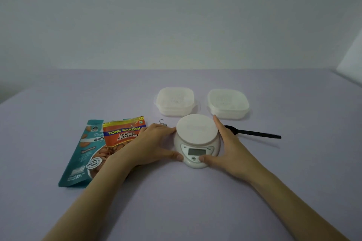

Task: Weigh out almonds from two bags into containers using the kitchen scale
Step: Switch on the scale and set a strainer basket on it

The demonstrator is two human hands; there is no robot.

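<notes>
A small white kitchen scale (196,133) with a round platform and a blank grey display stands mid-table. My left hand (156,143) holds its left side, fingers and thumb curved round the base. My right hand (227,148) cups the right side, its thumb on a button at the scale's front. A teal bag of roasted unsalted almonds (82,154) lies flat to the left, overlapped by an orange bag of salted almonds (122,131). Two lidded translucent white containers (175,101) (228,103) sit side by side behind the scale.
A black plastic spoon (254,133) lies to the right of the scale, partly behind my right hand. A small binder clip (162,122) rests between the orange bag and the scale. The table (176,201) has a pale lilac cover and meets a plain wall.
</notes>
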